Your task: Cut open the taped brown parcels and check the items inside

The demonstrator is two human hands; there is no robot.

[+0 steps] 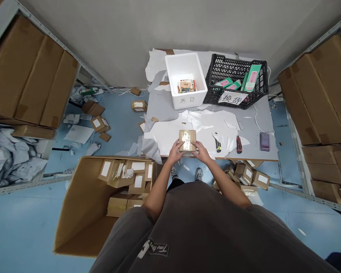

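A small brown cardboard box (pixel 187 138) with shiny clear tape across its top is at the near edge of the table (pixel 165 131). My left hand (pixel 175 151) grips its left side, and my right hand (pixel 201 152) grips the right side. To the right of the box lie a black and yellow utility knife (pixel 218 145) and, farther right, a red and black utility knife (pixel 239 145). Torn white paper covers much of the tabletop around them.
On the table's far side stand a white foam box (pixel 186 99) and a black plastic crate (pixel 233 100) holding green packages. A phone (pixel 264 141) lies at right. A large open carton (pixel 82 212) of small boxes is at my left; more boxes (pixel 260 179) lie under the table.
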